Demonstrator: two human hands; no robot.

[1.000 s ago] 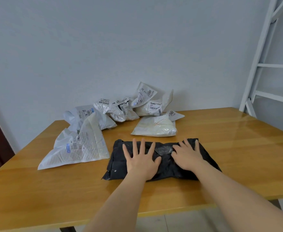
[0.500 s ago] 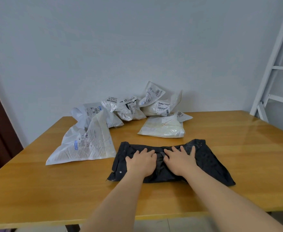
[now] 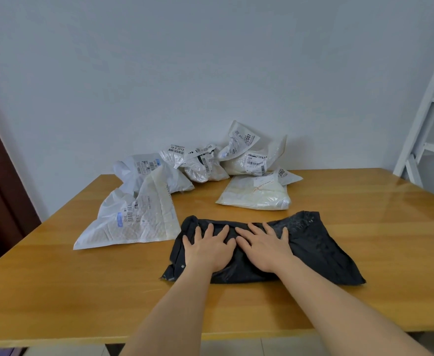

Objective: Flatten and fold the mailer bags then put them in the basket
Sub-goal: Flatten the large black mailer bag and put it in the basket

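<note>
My left hand and right hand press flat, fingers straight, side by side on the black bag on the desk.

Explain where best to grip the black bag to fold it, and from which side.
Probably the right end of the black bag, taken from the right: it fans out flat and bare on the table, while both hands press its middle.

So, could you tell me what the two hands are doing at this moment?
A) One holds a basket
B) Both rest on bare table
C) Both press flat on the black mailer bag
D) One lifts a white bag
C: the left hand and the right hand lie side by side, fingers spread, on the black mailer bag; the white mailer bags lie untouched behind.
</note>
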